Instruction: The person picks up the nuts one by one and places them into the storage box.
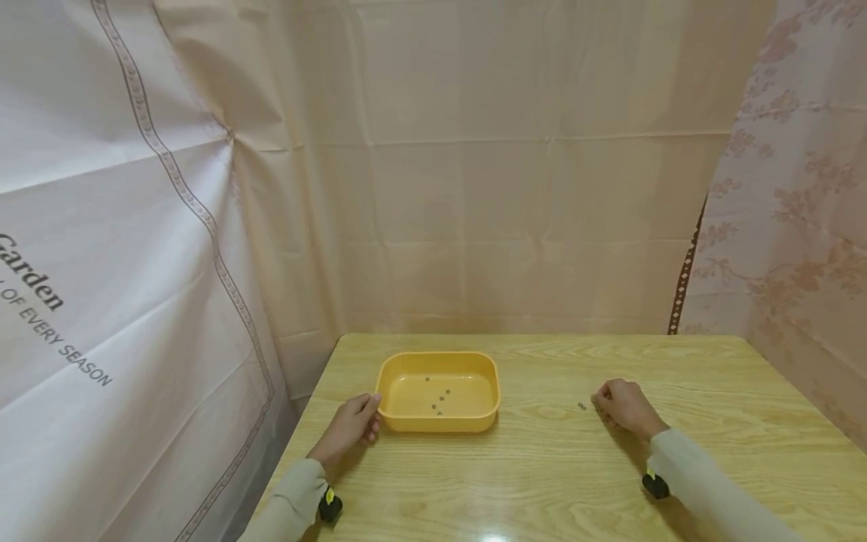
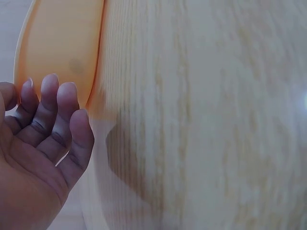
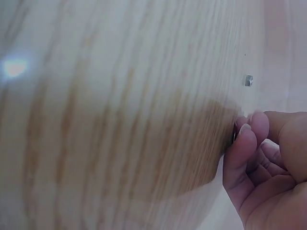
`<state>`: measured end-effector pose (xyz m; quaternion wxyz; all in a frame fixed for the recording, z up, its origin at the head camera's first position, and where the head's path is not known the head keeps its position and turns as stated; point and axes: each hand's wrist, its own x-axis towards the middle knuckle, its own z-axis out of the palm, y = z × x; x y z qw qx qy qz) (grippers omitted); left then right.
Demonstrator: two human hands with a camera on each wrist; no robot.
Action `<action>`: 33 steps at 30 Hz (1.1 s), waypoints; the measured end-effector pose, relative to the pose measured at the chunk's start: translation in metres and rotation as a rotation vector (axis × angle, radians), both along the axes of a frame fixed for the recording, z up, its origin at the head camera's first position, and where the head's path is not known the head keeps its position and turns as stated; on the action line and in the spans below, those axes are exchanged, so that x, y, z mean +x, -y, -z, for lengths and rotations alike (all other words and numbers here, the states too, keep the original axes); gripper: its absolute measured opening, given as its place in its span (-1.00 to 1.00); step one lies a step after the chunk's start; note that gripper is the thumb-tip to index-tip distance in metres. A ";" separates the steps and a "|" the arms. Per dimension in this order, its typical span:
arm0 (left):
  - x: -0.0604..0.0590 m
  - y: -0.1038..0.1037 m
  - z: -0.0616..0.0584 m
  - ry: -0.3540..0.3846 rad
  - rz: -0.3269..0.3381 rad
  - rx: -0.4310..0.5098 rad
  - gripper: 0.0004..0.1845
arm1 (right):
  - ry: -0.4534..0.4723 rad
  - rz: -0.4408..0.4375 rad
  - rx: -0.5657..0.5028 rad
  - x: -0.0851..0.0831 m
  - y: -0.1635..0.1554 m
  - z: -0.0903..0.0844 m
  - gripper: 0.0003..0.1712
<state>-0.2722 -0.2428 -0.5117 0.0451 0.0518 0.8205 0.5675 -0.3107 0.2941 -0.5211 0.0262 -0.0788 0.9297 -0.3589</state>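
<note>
A yellow plastic basin (image 1: 438, 424) stands on the table with several small metal nuts (image 1: 442, 398) scattered over its floor. My left hand (image 1: 355, 418) holds the basin's left end, thumb at the rim and fingers loosely curled against the outer wall (image 2: 57, 48). To the right, my right hand (image 1: 626, 406) is low over the tabletop, its thumb and fingertips pinched together. Between them the right wrist view shows a dark sliver of a small nut (image 3: 234, 133), mostly hidden. Just left of that hand lie small loose nuts (image 1: 582, 406); one nut (image 3: 248, 80) shows close to the fingertips.
The wood-grain table (image 1: 542, 482) carries the basin left of its middle. Behind it hangs a beige curtain (image 1: 515, 188). A printed white cloth (image 1: 135, 301) hangs at the left, a floral one (image 1: 799, 226) at the right.
</note>
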 end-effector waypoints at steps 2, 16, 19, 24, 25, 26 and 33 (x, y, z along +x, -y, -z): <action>0.001 0.000 0.000 0.002 0.002 0.005 -0.55 | 0.008 0.008 -0.008 -0.001 0.000 0.001 -0.76; 0.001 0.000 0.001 -0.009 -0.011 -0.017 -0.54 | -0.017 0.005 0.009 -0.002 -0.003 0.008 -0.78; 0.000 0.000 0.001 -0.010 -0.010 -0.022 -0.54 | -0.019 0.009 0.006 -0.002 -0.003 0.007 -0.80; 0.000 -0.001 -0.001 -0.002 -0.015 -0.015 -0.55 | -0.033 0.001 0.019 -0.001 -0.003 0.007 -0.82; 0.000 -0.002 -0.001 -0.005 -0.017 -0.018 -0.55 | -0.038 -0.003 0.021 -0.001 -0.003 0.007 -0.83; 0.000 -0.002 -0.002 -0.003 -0.017 -0.013 -0.55 | -0.038 -0.003 0.021 -0.002 -0.003 0.007 -0.83; 0.001 -0.003 -0.002 -0.003 -0.032 -0.023 -0.53 | -0.068 -0.032 0.008 -0.001 0.001 0.004 -0.82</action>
